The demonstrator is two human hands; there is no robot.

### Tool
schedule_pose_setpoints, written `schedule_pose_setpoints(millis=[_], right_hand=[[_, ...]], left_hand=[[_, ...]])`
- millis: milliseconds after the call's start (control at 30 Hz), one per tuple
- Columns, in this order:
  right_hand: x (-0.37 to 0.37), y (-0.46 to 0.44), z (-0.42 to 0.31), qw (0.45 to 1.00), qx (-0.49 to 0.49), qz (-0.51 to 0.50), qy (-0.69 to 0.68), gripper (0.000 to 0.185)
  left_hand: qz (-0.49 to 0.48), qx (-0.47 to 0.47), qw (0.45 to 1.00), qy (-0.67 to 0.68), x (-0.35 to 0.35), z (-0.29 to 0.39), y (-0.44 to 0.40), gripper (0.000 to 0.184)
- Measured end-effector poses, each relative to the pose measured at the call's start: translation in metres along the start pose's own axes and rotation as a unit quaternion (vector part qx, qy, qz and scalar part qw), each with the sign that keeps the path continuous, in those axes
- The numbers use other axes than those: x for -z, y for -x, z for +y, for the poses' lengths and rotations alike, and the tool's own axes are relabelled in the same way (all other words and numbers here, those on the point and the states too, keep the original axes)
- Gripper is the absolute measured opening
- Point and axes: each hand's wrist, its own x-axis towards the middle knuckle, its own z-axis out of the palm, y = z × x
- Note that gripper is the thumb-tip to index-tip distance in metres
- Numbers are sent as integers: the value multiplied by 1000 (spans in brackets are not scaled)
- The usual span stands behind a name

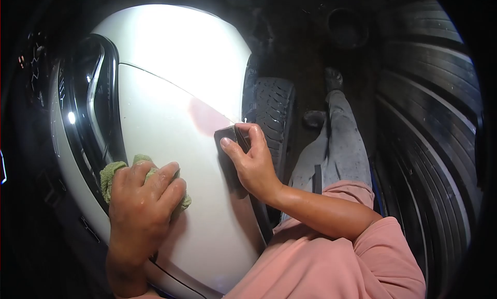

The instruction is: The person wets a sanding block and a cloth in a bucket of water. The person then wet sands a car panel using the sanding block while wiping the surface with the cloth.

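My left hand [147,200] is closed around a crumpled green cloth [107,180], pressing it on the white car body panel [155,113] near the dark-trimmed lamp or window edge. In my right hand [256,164], thumb and fingers pinch a dark folded piece of sandpaper [224,135]. The sandpaper rests at the panel's outer edge, just below a dull pink patch [204,117] in the white paint. A thin panel seam [155,76] runs diagonally to that patch. My palm hides part of the cloth.
A black tyre [274,107] sits under the panel's right edge. My grey-trousered legs [336,138] stand beside it. Ribbed metal sheeting [424,81] rises on the right. A round, dark bucket-like object [348,27] is on the floor further off. Bright light glares on the panel's far end.
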Motion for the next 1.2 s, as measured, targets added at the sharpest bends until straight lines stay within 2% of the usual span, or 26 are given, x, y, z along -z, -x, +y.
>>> schedule_pose_setpoints(millis=[67,100,267,367,533,667,800,867,900,1000,1067,1133,1200], right_hand=[[0,21,3,999,-23,-25,-36,45],[2,18,0,999,24,-17,19,46],[-9,-15,7,998,-35,6,-53,44],[-7,18,5,999,10,-20,-28,47],[-8,-26,8,998,-40,17,-53,47],[-8,15,-10,999,22,-23,11,47],[-11,-22,3,999,-17,14,-34,46],[-12,-1,-5,998,50,10,23,46],[-11,16,-15,999,35,-12,22,46],[-12,-10,-10,999,32,-6,-1,46],[-19,-49,-3,999,-11,22,-34,47],[-18,-34,-11,1000,16,21,7,45],[-15,2,-18,997,70,-28,26,42]], left_hand=[[-16,19,999,21,3,3,0,20],[-23,29,999,30,3,5,0,23],[-17,20,999,25,6,4,1,24],[-14,17,1000,19,4,3,-1,24],[-13,14,1000,20,5,2,1,24],[-17,16,1000,18,3,2,-1,24],[-19,23,999,28,6,3,0,24],[-11,22,1000,18,5,4,-2,26],[-16,22,999,19,4,5,0,27],[-13,22,999,24,5,5,0,28],[-27,21,999,24,7,4,1,28],[-17,22,999,19,7,2,-2,28],[-2,35,999,27,1,6,0,29]])
